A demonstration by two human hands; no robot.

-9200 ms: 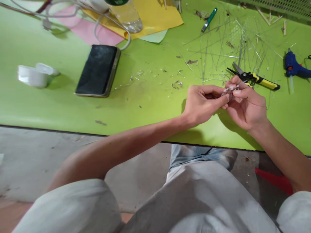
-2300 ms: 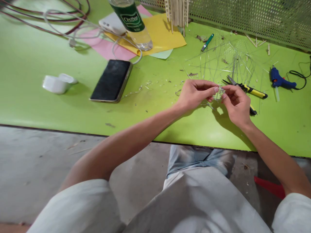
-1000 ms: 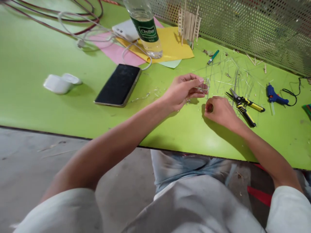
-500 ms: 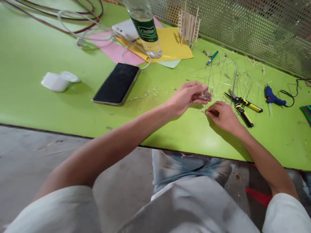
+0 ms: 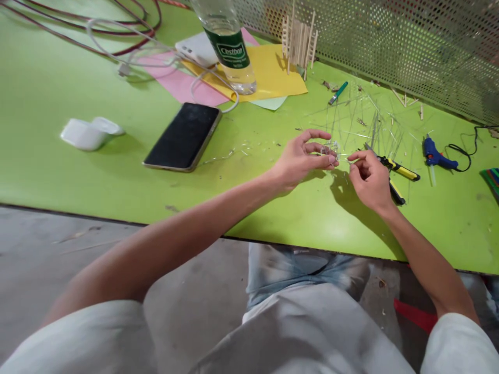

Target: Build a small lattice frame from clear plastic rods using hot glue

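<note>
My left hand [image 5: 307, 158] grips a small, clear, wire-like frame [image 5: 330, 148] between thumb and fingers, above the green table. Just to its right, the thumb and forefinger of my right hand [image 5: 368, 174] pinch a thin, shiny strip [image 5: 345, 157] close to that frame. Whether strip and frame touch is too fine to tell. Yellow-and-black pliers [image 5: 403, 170] lie partly hidden behind my right hand. Beyond both hands, several thin clear rods [image 5: 374, 127] are strewn over the tabletop.
A blue glue gun [image 5: 438, 156] lies at the right. To the left are a black phone [image 5: 183, 136], a white earphone case [image 5: 83, 134] and a water bottle [image 5: 232, 57]. A wooden stick model [image 5: 299, 44] stands by the perforated metal screen [image 5: 370, 41]. A green-handled cutter [image 5: 338, 92] lies nearby.
My right hand has risen from the tabletop with the thin strip and come up beside the frame. My left hand has turned the frame, and its fingers have spread a little.
</note>
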